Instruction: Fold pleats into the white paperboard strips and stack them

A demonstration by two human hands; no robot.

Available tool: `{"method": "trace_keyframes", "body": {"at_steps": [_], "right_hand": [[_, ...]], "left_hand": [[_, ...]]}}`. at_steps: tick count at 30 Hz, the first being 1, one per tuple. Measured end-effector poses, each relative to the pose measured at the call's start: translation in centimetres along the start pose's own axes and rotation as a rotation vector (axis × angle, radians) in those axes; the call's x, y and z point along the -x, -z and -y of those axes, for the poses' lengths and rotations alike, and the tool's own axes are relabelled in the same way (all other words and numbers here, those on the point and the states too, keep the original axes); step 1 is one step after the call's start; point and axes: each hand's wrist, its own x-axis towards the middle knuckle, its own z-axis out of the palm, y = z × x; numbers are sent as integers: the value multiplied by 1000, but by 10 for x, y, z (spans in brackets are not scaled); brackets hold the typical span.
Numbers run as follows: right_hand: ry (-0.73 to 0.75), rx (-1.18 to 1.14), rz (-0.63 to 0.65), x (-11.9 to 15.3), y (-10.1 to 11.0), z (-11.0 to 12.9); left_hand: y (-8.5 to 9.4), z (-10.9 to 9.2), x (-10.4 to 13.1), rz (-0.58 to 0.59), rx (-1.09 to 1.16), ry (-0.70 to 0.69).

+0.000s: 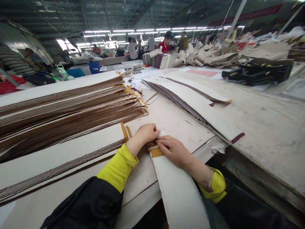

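Observation:
A long white strip [177,187] with a mustard-yellow band [156,152] across its far end runs from the table edge down toward my body. My right hand [173,151] lies over that end, its thumb and fingers closed on the strip beside the band. Close against its fingertips, my left hand [147,133] is curled with the fingers pinched together. What the left fingertips grip is hidden. To the left of my left hand lies a stack of similar white strips [95,143] with brown edges and yellow ends.
Thick piles of brown-edged strips [71,108] cover the left of the table. Farther right lie white strips with dark red ends [190,105]. Black bags [258,71] and heaped beige material [214,54] stand beyond. A gap [247,171] opens beside the table. Several people work in the background.

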Motion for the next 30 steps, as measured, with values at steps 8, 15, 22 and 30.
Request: {"method": "trace_keyframes", "body": {"at_steps": [8, 15, 22, 30], "right_hand": [[-59, -47, -71, 2, -2, -3], [-104, -23, -92, 5, -1, -3], [-144, 6, -111, 6, 0, -1], [-266, 192, -158, -2, -6, -9]], "left_hand": [[-4, 4, 0, 34, 46, -111], [-8, -4, 2, 21, 38, -225], [-13, -5, 7, 0, -40, -292], [-16, -9, 17, -38, -94, -303]]}}
